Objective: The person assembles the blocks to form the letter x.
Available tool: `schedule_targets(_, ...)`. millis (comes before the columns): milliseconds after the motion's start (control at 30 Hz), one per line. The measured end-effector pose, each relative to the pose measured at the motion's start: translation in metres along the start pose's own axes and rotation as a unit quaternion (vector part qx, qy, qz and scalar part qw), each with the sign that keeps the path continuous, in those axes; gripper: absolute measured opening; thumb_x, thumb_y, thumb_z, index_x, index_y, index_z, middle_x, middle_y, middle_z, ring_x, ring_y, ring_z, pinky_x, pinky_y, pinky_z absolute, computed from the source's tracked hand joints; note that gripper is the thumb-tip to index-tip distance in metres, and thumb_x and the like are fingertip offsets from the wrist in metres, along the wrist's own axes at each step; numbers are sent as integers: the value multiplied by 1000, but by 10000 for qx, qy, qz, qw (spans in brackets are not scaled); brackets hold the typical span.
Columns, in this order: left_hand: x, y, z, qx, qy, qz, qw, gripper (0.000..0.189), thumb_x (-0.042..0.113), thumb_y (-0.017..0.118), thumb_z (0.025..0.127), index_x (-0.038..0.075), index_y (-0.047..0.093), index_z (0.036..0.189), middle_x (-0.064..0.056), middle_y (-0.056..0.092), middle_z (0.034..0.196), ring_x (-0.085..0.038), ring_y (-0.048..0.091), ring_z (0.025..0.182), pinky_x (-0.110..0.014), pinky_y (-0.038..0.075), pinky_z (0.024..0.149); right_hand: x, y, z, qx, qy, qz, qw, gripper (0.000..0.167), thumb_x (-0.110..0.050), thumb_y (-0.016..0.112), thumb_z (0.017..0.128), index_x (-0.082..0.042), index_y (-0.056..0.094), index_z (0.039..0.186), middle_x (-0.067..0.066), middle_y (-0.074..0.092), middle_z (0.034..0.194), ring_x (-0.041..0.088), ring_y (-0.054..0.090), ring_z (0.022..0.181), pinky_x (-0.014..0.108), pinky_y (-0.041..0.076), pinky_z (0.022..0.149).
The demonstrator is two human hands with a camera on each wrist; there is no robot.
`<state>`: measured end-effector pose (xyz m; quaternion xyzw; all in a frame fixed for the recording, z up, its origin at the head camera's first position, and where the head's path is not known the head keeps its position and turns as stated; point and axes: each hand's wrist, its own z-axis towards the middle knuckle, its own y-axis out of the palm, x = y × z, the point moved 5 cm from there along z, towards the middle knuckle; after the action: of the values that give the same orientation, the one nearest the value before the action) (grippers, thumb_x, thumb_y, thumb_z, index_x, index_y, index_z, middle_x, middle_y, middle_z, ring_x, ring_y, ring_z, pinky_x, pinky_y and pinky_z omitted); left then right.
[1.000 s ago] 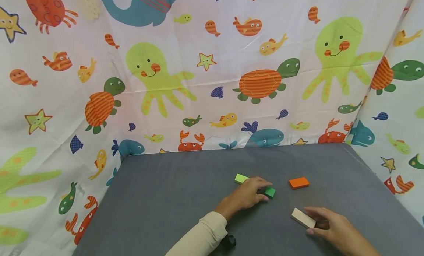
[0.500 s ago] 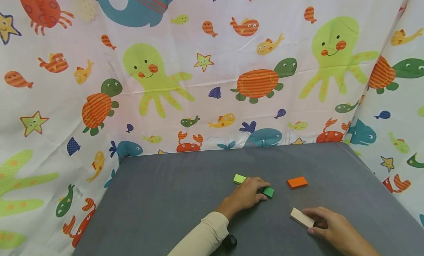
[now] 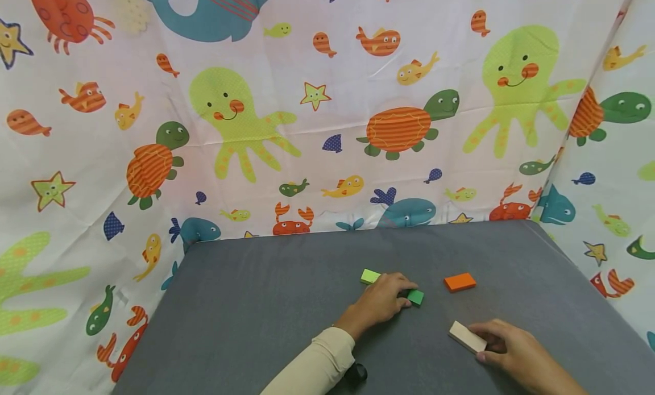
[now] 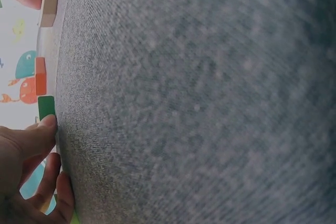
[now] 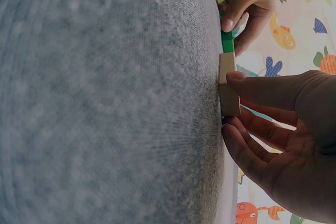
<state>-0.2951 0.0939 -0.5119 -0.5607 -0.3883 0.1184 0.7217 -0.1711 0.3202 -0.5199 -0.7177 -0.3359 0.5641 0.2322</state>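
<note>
My left hand pinches a dark green block between thumb and fingers at the middle of the grey table; part of the block is hidden by the hand. Just behind that hand lies a light green block, partly covered by it. Nearer and to the right, my right hand holds a plain wooden block by its right end. In the right wrist view the thumb presses on the side of the wooden block, which sits right at the cloth.
An orange block lies farther back, between the two hands. Grey cloth covers the table. A white curtain printed with sea animals hangs behind and at both sides. A black strap shows beneath the left sleeve.
Both hands keep their hold on the same blocks and stay nearly in place. The whole head view has shifted very slightly; the blocks lie as before.
</note>
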Motion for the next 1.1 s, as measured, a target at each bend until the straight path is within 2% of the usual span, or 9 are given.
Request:
schedule_targets(233, 0, -1, -1, -8, 16, -39, 10000, 37, 23, 73, 102, 24, 72, 139, 7, 69, 133, -8, 62, 121, -26, 50, 101, -1, 0, -1, 57, 46, -175, 9998, 52, -13, 90, 82, -2, 72, 130, 0, 71, 113, 16, 68, 95, 37, 60, 80)
schedule_targets(433, -1, -3, -3, -80, -47, -212, 9997, 37, 24, 73, 102, 24, 72, 139, 9, 68, 132, -5, 61, 122, -27, 49, 105, -1, -2, -3, 128, -173, -248, 9995, 48, -18, 89, 84, -6, 74, 128, -1, 70, 111, 8, 66, 89, 26, 55, 74)
schedule_targets(533, -1, -4, -4, -110, -56, -302, 9995, 37, 23, 72, 103, 24, 71, 139, 9, 68, 132, -4, 61, 123, -26, 49, 104, 0, -3, -3, 168, -248, -242, 9993, 48, -18, 89, 84, -7, 74, 128, -1, 70, 111, 5, 65, 87, 24, 55, 73)
schedule_targets(833, -3, -7, -6, -100, 213, -665, 9975, 38, 20, 71, 103, 19, 70, 141, 7, 69, 131, -2, 63, 114, -19, 50, 96, 0, -4, -3, 121, -230, -293, 9992, 48, -17, 89, 84, -5, 74, 128, 0, 72, 113, 7, 66, 87, 24, 55, 73)
schedule_targets(1100, -5, -9, -10, -135, 381, -711, 9966, 37, 23, 70, 104, 21, 70, 141, 8, 70, 127, -2, 63, 116, -19, 50, 99, -1, -6, -6, 248, -391, -364, 9983, 45, -15, 87, 85, -3, 75, 127, 4, 73, 114, 3, 67, 86, 24, 55, 73)
